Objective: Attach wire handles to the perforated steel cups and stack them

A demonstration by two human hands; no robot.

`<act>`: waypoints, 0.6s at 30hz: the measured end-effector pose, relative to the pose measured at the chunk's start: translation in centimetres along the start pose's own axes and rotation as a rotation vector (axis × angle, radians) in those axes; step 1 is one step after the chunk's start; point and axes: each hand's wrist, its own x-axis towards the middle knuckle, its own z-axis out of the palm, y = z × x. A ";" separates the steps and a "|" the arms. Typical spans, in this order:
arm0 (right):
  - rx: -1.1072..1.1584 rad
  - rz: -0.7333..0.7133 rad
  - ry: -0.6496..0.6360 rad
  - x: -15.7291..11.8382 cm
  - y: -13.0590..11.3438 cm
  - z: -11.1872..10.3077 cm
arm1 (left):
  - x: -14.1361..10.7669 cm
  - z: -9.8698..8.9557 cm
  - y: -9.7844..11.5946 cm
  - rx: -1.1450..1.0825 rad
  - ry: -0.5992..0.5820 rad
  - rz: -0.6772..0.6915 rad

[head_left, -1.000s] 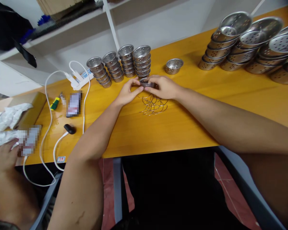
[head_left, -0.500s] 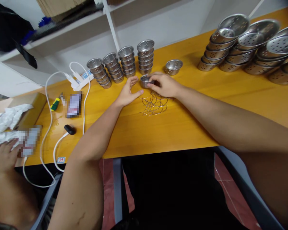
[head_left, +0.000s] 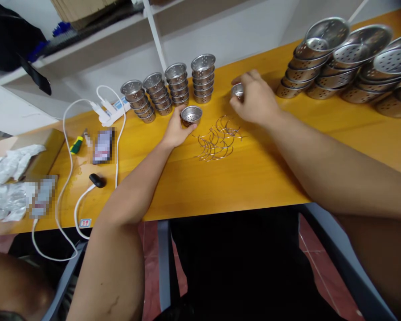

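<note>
My left hand has its thumb and fingers around a small perforated metal cup, which stands on the table in front of the cup stacks. Farther right, my right hand reaches round a second perforated metal cup, thumb on the near side and fingers on the far side; the hand hides most of that cup. Between and below the hands lies a loose pile of thin curved metal wires.
Behind my left hand stand several stacks of small perforated cups. Larger perforated cups are stacked at right. On the left are a power strip, white cables, a phone, a green-yellow tool and another person's arm.
The cup between my hands has moved left into my left hand. My right hand has let go of it and moved right to the other cup. The other person's hand has drawn back.
</note>
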 end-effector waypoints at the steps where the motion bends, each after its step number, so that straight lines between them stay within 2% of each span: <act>1: -0.044 0.046 -0.016 0.2 0.9 -0.4 | 0.0 0.0 -0.2 0.007 0.000 -0.011; 5: -0.106 0.145 -0.159 0.8 2.9 -0.7 | -0.1 0.1 -0.4 -0.006 -0.047 -0.009; 8: -0.100 0.147 -0.196 0.9 2.5 -0.2 | -0.2 0.0 -0.2 -0.007 -0.060 0.037; 12: -0.171 0.129 -0.235 1.0 1.7 0.2 | -0.2 0.0 -0.1 0.038 -0.016 0.058; 15: -0.160 0.122 -0.237 1.1 2.0 0.2 | -0.2 0.0 0.0 0.057 -0.005 0.089; 18: -0.121 0.094 -0.162 1.2 2.1 0.1 | -0.3 0.0 0.6 0.068 -0.001 0.129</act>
